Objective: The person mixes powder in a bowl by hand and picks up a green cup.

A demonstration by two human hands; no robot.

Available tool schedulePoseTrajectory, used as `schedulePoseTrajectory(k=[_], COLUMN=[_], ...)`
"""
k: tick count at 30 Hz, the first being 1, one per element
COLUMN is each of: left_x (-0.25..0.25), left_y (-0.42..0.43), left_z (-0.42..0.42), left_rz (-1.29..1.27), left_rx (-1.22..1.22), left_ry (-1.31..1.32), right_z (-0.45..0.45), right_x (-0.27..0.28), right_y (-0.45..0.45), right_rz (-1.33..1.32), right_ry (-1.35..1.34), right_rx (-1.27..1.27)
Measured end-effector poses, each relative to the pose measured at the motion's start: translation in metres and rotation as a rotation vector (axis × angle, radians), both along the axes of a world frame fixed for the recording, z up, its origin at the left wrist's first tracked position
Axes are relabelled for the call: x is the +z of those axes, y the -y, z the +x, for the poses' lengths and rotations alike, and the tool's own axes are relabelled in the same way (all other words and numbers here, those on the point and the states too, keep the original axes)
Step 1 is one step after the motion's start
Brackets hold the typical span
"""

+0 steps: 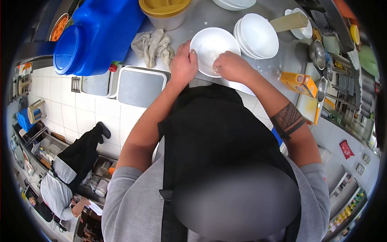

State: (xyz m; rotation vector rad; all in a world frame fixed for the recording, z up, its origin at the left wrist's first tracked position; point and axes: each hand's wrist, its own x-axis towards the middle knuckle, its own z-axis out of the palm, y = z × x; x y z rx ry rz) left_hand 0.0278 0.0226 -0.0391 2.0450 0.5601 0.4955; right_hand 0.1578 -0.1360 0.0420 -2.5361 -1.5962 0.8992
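A white bowl (207, 42) sits at the front edge of the steel counter, tilted slightly toward me. My left hand (184, 64) grips its left rim, thumb on the inside and fingers around the outside. Inside the bowl, at its right, my right hand (233, 67) has its fingers pinched together over a small pale, crumbly patch. What those fingers hold, if anything, is too small to make out. To the right stands a stack of white bowls (260, 36), close to my right hand. A crumpled beige cloth (152, 46) lies just left of my left hand.
A large blue plastic container (100, 32) and a tub with a yellow lid (165, 10) stand at the left. An orange box (299, 83) lies at the right, near metal bowls (317, 55). Below the counter edge are grey trays (141, 86). Another person (60, 185) works at lower left.
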Motion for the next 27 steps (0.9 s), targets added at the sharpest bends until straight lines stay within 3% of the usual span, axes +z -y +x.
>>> schedulePoseTrajectory(k=[8, 17, 19, 23, 27], left_x=[-0.002, -0.004, -0.002, 0.003, 0.002], left_y=[0.002, 0.0, -0.001, 0.002, 0.005], left_z=[0.0, 0.0, 0.002, 0.001, 0.001], left_rz=[-0.001, 0.001, 0.002, -0.013, -0.026], left_rx=[0.015, 0.0, -0.01, -0.004, 0.011], left_ry=[-0.015, -0.002, -0.009, -0.045, -0.037], right_z=[0.011, 0.008, 0.008, 0.005, -0.005], right_x=[-0.021, -0.028, -0.016, -0.027, -0.03], right_y=[-0.013, -0.027, -0.021, -0.015, -0.042], right_rz=[0.004, 0.073, 0.008, 0.107, 0.072], right_ry=[-0.065, 0.063, 0.201, 0.268, 0.257], right_rx=[-0.069, -0.156, 0.001, -0.012, -0.161])
